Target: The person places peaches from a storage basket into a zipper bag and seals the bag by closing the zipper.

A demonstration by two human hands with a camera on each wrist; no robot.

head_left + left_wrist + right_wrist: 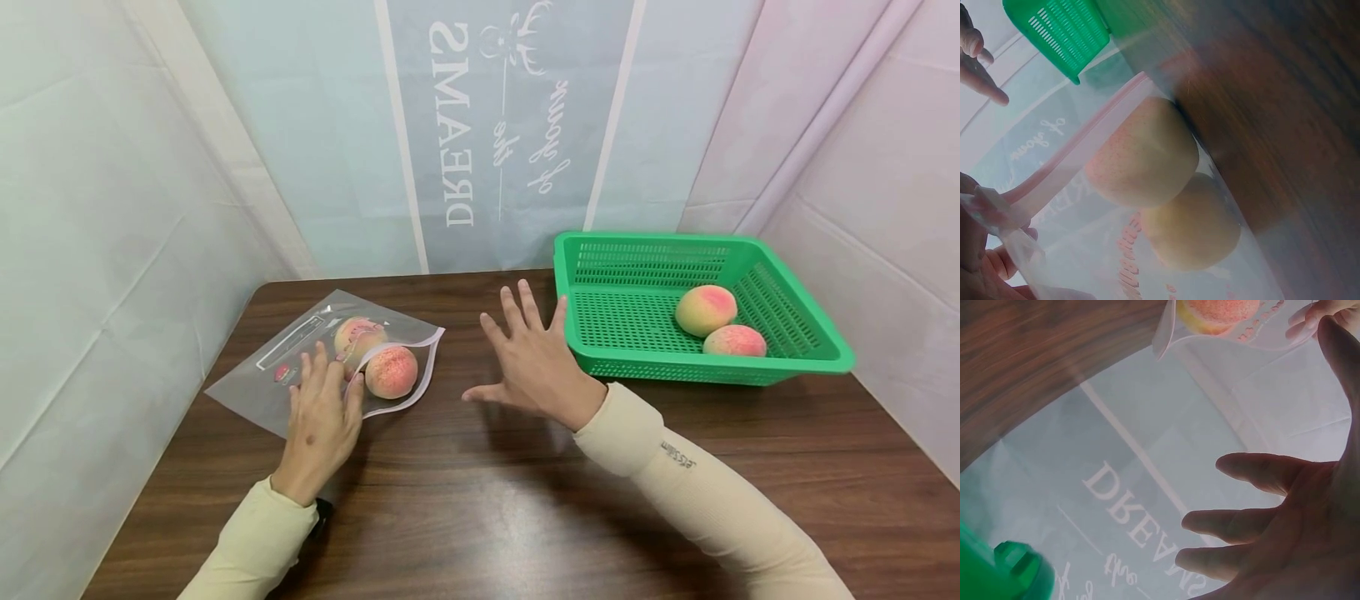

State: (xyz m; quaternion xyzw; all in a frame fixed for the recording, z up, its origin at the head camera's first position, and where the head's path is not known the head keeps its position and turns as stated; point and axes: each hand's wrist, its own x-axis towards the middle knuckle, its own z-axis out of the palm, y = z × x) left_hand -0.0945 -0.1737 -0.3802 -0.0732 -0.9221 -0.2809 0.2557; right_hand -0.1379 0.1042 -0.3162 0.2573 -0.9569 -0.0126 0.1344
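Observation:
A clear zip bag lies on the table at the left, its zip edge parted. Inside it are two peaches, one peach at the mouth and another peach deeper in. My left hand holds the near edge of the bag's mouth between thumb and fingers. My right hand, fingers spread and holding nothing, hovers over the table between the bag and a green basket. The right wrist view shows its palm side and spread fingers.
Two more peaches, an upper peach and a lower peach, sit in the basket's right half. The brown wooden table ends at a printed cloth backdrop, with pale cloth walls at both sides.

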